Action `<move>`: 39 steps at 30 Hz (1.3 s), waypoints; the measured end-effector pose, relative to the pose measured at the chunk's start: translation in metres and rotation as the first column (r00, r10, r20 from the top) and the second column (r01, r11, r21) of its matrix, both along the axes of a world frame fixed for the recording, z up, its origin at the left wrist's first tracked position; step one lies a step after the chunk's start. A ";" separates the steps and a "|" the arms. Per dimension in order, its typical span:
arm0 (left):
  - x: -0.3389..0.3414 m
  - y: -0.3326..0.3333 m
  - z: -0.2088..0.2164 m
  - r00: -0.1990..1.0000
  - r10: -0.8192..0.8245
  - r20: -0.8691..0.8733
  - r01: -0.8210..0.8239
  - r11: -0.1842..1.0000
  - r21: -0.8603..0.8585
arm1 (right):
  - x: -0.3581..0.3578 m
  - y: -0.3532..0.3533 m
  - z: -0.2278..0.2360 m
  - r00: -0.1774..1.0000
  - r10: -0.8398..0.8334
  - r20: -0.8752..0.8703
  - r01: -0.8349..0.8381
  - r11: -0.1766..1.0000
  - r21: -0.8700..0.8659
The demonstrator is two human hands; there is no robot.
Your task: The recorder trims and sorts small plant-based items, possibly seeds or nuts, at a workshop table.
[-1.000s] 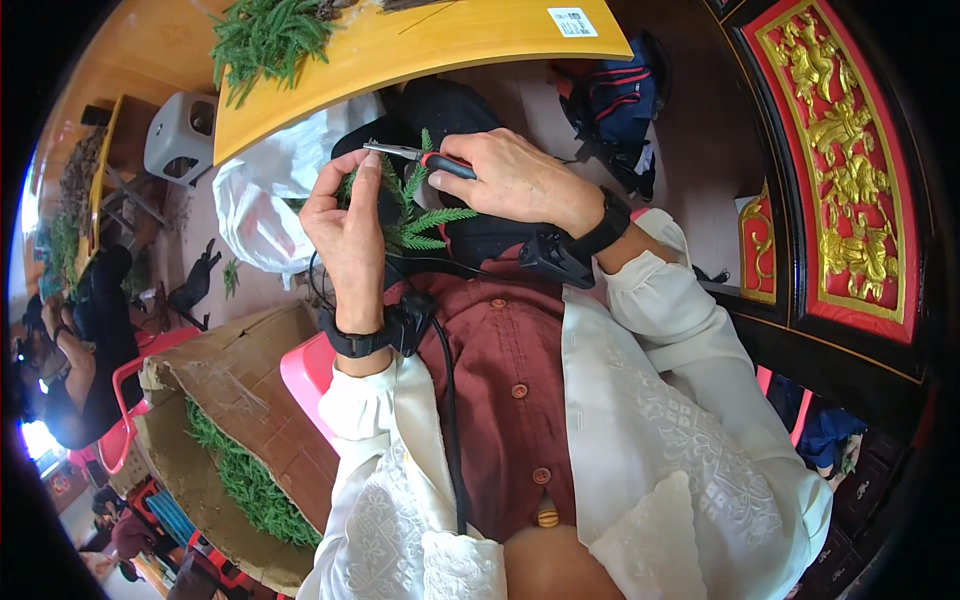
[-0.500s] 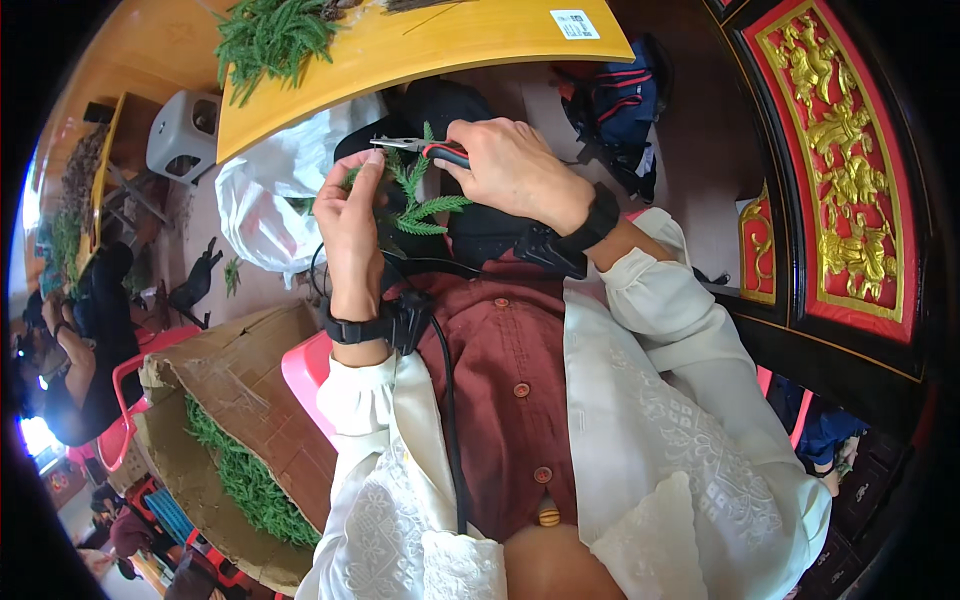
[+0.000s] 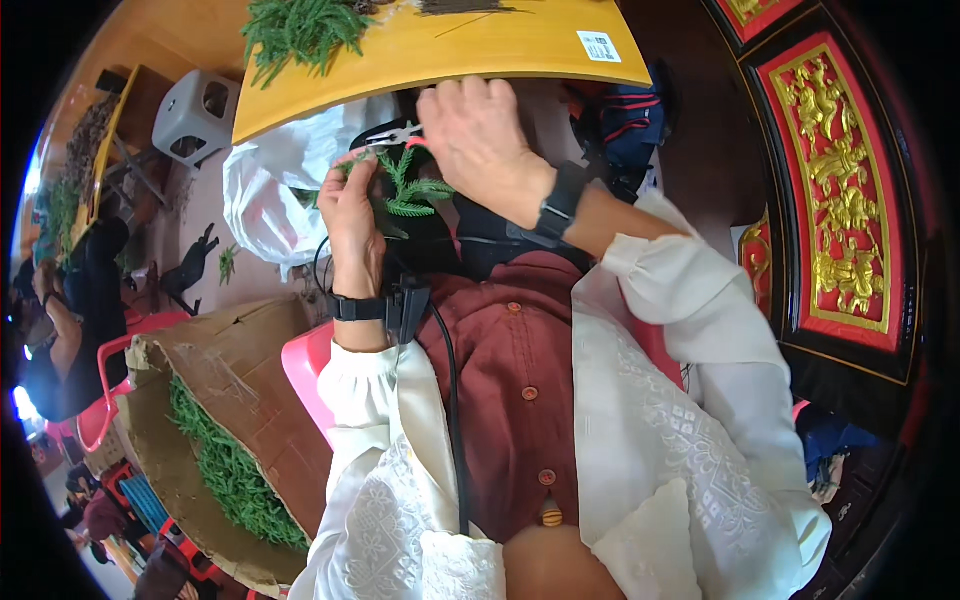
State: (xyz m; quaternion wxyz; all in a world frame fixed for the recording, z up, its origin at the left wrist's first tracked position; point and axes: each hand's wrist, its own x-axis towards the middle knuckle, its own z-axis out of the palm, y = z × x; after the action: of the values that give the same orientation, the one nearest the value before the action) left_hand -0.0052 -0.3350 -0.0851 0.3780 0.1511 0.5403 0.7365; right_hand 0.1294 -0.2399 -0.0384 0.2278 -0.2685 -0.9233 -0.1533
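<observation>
My left hand (image 3: pixel 350 205) pinches the end of a green artificial pine sprig (image 3: pixel 405 188) between thumb and fingers. The sprig's needled branches spread to the right, above my lap. My right hand (image 3: pixel 478 140) is wrapped around a pair of needle-nose pliers (image 3: pixel 398 136) with red and black handles. The plier jaws point left and meet the sprig's end right at my left fingertips. Whether the jaws are fully closed on the stem is too small to tell. Most of the handles are hidden in my right palm.
A yellow table (image 3: pixel 480 45) with a heap of pine sprigs (image 3: pixel 305 35) stands in front. A white plastic bag (image 3: pixel 265 215) lies below it. At left is a cardboard box (image 3: pixel 240 370) full of greenery (image 3: pixel 225 465). A grey stool (image 3: pixel 196 115) and a carved gold-and-red panel (image 3: pixel 845 190) flank me.
My right hand has turned over, knuckles now upward near the table edge, tilting the pliers with it. My left hand keeps its pinch on the sprig.
</observation>
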 end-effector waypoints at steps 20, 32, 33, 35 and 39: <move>0.028 0.011 0.022 0.938 -0.131 -0.321 0.144 0.989 0.016 | 0.041 0.038 -0.013 0.975 0.130 -0.182 -0.130 -0.330 -0.935; 0.048 0.017 0.013 0.937 -0.183 -0.298 0.179 0.983 -0.042 | 0.067 0.053 -0.020 0.918 0.392 -0.062 -0.095 0.063 -0.993; 0.049 0.017 0.014 0.942 -0.180 -0.285 0.178 0.983 -0.035 | 0.068 0.053 -0.016 0.918 0.391 -0.070 -0.098 0.053 -0.994; 0.051 0.017 0.015 0.946 -0.179 -0.271 0.178 0.984 -0.029 | 0.070 0.053 -0.015 0.918 0.389 -0.077 -0.101 0.042 -0.994; 0.052 0.018 0.014 0.939 -0.187 -0.287 0.179 0.982 -0.054 | 0.071 0.053 -0.017 0.913 0.400 -0.081 -0.105 0.039 -0.994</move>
State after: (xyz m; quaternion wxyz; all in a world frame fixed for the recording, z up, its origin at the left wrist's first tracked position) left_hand 0.0470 -0.3173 -0.0709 0.3631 0.3023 0.5834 0.6606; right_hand 0.2004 -0.1874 -0.0556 -0.0922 -0.1633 -0.8330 0.5205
